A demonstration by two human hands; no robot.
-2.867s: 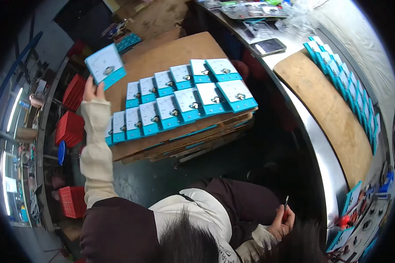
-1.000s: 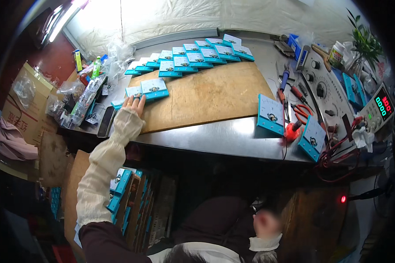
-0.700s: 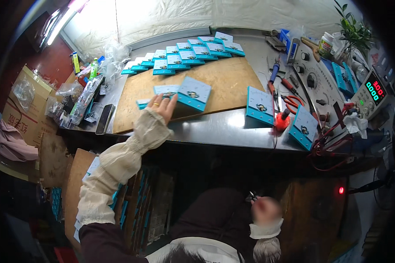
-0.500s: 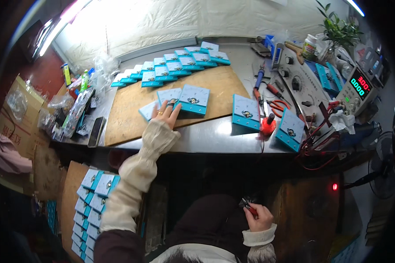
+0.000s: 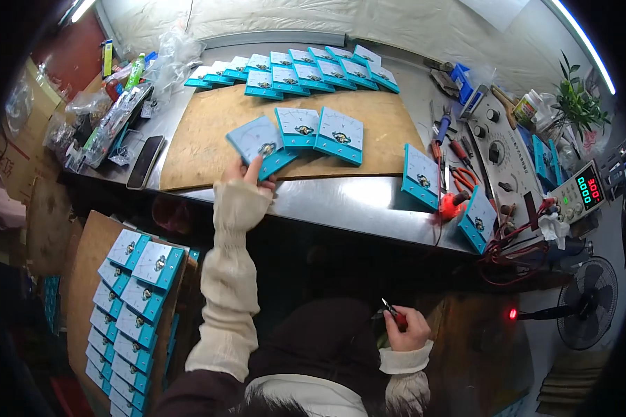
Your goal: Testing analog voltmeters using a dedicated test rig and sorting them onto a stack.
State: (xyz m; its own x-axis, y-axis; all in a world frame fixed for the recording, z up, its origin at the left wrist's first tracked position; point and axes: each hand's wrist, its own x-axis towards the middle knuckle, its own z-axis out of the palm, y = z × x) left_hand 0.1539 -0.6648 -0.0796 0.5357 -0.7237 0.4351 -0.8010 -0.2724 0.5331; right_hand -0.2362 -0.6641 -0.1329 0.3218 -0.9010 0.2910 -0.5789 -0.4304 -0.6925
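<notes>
My left hand grips the near edge of an analog panel meter, a pale dial face with a teal lower part, tilted over the front of the wooden board. Right beside it on the board lie a second panel meter and a third meter. Low over my lap, my right hand is closed around small red-handled pliers, their metal tip pointing up and left; the fingers partly cover the handles.
Rows of meters fill the board's far edge; more meters lie on a lower board at left. A meter, a red bottle and orange-handled pliers lie at right, near a lit power supply. A phone lies left.
My left hand has taken hold of the leftmost near meter and drawn it toward me, tilting it. My right hand still holds the pliers over my lap. The view has shifted.
</notes>
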